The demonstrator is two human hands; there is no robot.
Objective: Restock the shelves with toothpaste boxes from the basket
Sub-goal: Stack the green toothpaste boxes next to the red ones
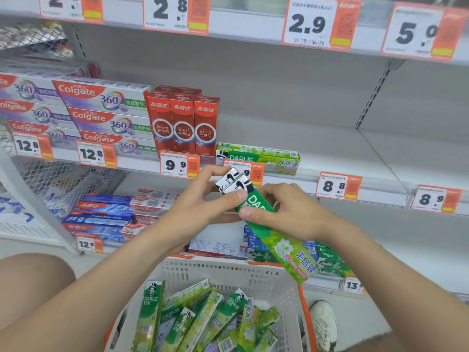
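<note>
Gripping two green boxes (276, 246), hands (195, 209) partly hiding lettering, basket (228, 269) cropped below

Orange price tags (338, 186), white shoe (323, 323)

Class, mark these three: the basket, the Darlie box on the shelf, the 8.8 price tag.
basket (228, 275), head view, white back wall.
Darlie box on the shelf (270, 157), head view, front face.
8.8 price tag (332, 186), head view, printed digits.

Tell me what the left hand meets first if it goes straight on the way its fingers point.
The left hand, gripping the held boxes, likely meets the shelf-edge price tag below the shelved Darlie box; depth unclear.
</note>
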